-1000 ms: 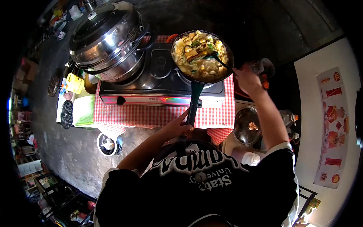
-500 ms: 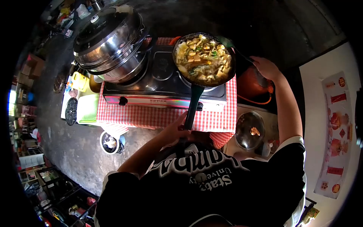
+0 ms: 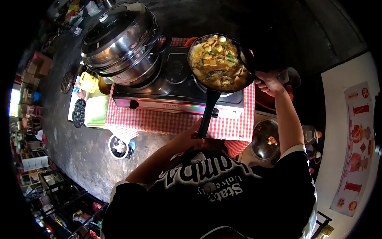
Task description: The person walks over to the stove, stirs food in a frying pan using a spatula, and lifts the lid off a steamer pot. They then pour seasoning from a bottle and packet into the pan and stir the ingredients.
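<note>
A frying pan [image 3: 220, 67] full of a brothy stew, with tofu cubes, leafy greens and pale pieces in it, sits on the right burner of a gas stove [image 3: 175, 99]. My left hand [image 3: 192, 138] is closed round the end of the pan's black handle [image 3: 208, 115], which points toward me. In my right hand [image 3: 272, 83] is the handle of a dark spatula [image 3: 246, 59]. Its blade is at the pan's right side, partly over the food. How deep the blade sits cannot be made out.
A large lidded steel steamer pot [image 3: 123, 47] occupies the left burner. Red checkered cloth [image 3: 159, 122] lies under the stove. To the right are a glass lid [image 3: 264, 139] and an orange-red container [image 3: 264, 99]. A bin [image 3: 119, 146] stands on the floor at left.
My right hand has moved down and inward, bringing the spatula from the pan's upper right rim to its right side. My left hand stays on the handle. The view has shifted slightly.
</note>
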A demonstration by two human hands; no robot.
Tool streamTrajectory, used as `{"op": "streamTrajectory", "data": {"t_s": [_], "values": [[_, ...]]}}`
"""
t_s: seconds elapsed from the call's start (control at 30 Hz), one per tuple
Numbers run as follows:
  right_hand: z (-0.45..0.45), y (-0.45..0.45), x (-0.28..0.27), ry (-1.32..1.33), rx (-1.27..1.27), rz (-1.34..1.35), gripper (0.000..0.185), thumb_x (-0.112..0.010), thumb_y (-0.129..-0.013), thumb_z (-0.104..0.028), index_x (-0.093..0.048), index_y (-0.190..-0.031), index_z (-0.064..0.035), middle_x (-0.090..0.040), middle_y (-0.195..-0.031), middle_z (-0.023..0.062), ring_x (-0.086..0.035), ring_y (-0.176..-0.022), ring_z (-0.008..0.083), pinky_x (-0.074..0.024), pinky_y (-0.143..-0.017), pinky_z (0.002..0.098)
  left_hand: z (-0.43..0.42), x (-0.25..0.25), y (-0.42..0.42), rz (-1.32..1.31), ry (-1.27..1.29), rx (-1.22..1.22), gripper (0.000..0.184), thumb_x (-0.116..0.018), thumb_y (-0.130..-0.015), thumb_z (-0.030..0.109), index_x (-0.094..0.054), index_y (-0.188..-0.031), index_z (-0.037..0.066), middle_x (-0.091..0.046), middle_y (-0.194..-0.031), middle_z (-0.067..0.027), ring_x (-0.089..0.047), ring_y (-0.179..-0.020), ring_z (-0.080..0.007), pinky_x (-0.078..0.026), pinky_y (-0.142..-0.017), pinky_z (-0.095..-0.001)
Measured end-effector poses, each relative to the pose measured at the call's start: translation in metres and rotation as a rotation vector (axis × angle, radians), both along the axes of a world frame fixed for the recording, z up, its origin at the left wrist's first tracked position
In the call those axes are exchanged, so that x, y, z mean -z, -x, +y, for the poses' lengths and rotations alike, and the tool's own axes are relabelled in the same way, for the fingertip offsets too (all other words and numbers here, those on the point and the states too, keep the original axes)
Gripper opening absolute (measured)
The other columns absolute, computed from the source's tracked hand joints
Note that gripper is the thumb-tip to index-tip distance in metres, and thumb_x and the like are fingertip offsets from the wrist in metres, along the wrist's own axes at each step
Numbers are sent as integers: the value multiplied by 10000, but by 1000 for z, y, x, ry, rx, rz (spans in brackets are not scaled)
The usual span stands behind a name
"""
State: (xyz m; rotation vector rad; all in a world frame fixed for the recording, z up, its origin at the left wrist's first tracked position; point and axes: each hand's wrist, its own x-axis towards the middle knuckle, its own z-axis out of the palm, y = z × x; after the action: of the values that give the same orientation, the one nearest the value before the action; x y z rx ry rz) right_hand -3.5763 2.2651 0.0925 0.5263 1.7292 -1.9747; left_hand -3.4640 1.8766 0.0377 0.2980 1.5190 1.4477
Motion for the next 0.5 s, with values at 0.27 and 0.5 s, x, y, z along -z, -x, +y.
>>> {"op": "streamTrajectory", "data": {"t_s": [0.27,0.5], "values": [[-49,-11,-3,-423,-120,166,193,-483,-896,-195,-590,-882,-36,-437,-593,-32,-313,-453,43,-230,-397,211,-1,20,-1,121,-108,-33,835,-582,-844,63,-15,-1447,174,-595,-1004,-119,-589,-853,-164,-474,-760,-301],[-105,-57,20,-1208,-306,602,292,-456,-852,-168,-528,-1056,28,-620,-890,205,-596,-825,384,-479,-774,428,3,19,24,296,-90,-223,489,-538,-889,120,-375,-1349,85,-583,-1082,-91,-562,-935,-169,-468,-789,-310]]}}
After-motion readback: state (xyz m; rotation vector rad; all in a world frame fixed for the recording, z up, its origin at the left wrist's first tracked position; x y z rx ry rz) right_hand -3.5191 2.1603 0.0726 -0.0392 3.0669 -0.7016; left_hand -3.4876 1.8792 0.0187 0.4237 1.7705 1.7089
